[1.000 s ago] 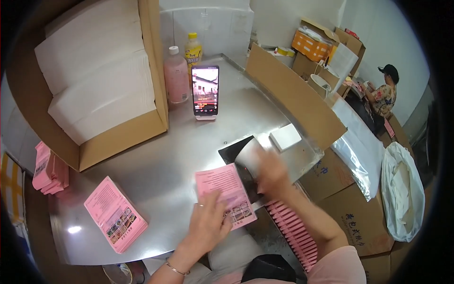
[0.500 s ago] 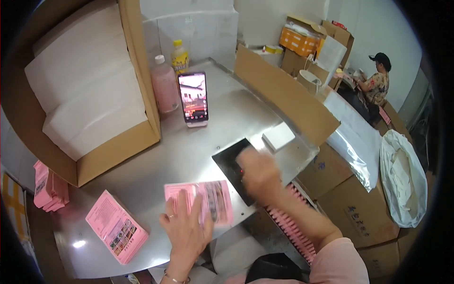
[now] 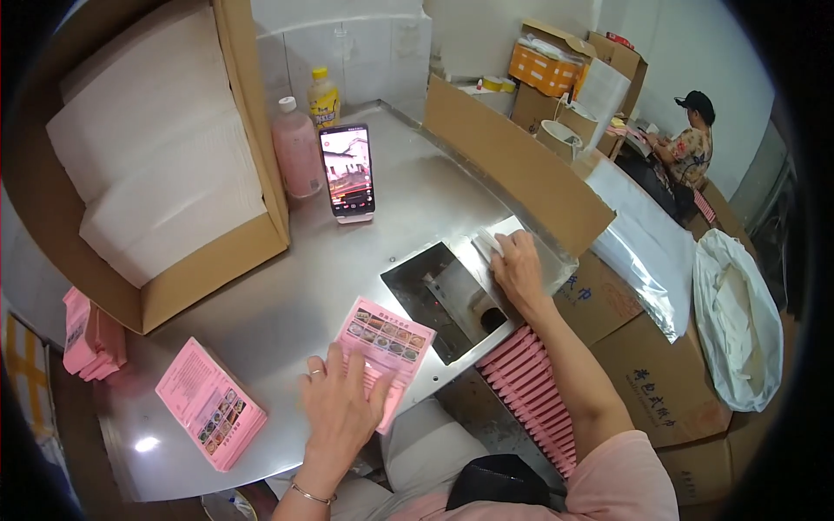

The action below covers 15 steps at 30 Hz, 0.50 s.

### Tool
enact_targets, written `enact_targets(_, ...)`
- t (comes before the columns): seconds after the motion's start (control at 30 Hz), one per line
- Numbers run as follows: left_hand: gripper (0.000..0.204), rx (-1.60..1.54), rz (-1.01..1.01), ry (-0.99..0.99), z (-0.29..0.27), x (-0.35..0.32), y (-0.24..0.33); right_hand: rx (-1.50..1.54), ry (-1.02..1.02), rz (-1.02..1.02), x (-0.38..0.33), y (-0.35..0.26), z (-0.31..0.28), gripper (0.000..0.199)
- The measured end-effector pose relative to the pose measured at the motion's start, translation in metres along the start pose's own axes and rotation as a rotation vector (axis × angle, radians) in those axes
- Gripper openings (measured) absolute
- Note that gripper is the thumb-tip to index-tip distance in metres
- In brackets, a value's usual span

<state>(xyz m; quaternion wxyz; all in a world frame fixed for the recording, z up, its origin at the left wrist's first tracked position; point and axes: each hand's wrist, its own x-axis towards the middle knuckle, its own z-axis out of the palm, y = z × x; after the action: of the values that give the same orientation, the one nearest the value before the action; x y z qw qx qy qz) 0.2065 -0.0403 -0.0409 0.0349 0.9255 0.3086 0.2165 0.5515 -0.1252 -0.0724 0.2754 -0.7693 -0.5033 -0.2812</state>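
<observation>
A pink printed packet (image 3: 388,333) with rows of small food photos lies tilted on the metal table (image 3: 304,295). My left hand (image 3: 340,401) rests over its lower left side, fingers spread and pressing flat. At the far side of a rectangular opening (image 3: 417,280) in the tabletop, my right hand (image 3: 519,271) has its fingers bent onto the near edge of a white folded tissue stack (image 3: 488,241). The fingertips pinch at the white layers and partly cover them. A metal piece (image 3: 459,291) shows inside the opening.
A pile of pink packets (image 3: 213,404) is at the left, with more bundles (image 3: 91,334) beyond. An open carton (image 3: 221,273) holds white stacks. A phone (image 3: 347,172) stands before two bottles (image 3: 298,148). Pink packets (image 3: 530,386) fill a box below right. Another person (image 3: 691,152) sits far right.
My right hand has moved from over the opening to the white stack, and a metal piece now shows in the opening. The pink packet under my left hand has turned, showing its photo side.
</observation>
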Motion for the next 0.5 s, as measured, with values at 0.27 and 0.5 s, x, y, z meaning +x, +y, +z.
enact_targets(0.27,0.060,-0.341,-0.029,-0.099,-0.004,-0.018,-0.003,-0.059,-0.487,-0.784,-0.036,-0.158,-0.059,0.035)
enact_targets(0.5,0.074,-0.180,-0.012,-0.009,-0.002,-0.006,0.020,0.183,-0.504,-0.428,-0.028,-0.181,0.008,0.024)
